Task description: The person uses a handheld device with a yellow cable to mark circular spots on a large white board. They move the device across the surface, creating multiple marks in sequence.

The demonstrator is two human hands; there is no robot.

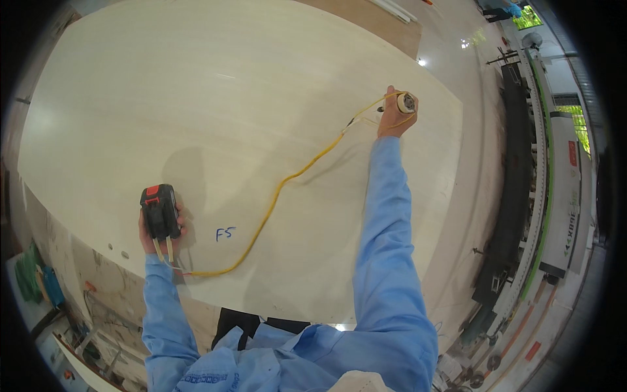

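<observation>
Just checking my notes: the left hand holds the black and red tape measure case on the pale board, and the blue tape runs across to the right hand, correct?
Not quite: the tape is yellow, not blue, as the head view shows. Everything else stands.

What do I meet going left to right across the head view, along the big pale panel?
Left hand holding the black tape measure case → blue handwritten mark → sagging yellow tape → right hand with a small round reel → long machine.

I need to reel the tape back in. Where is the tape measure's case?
In the head view, the black and red case sits in the left hand at the pale board's near-left edge.
</observation>
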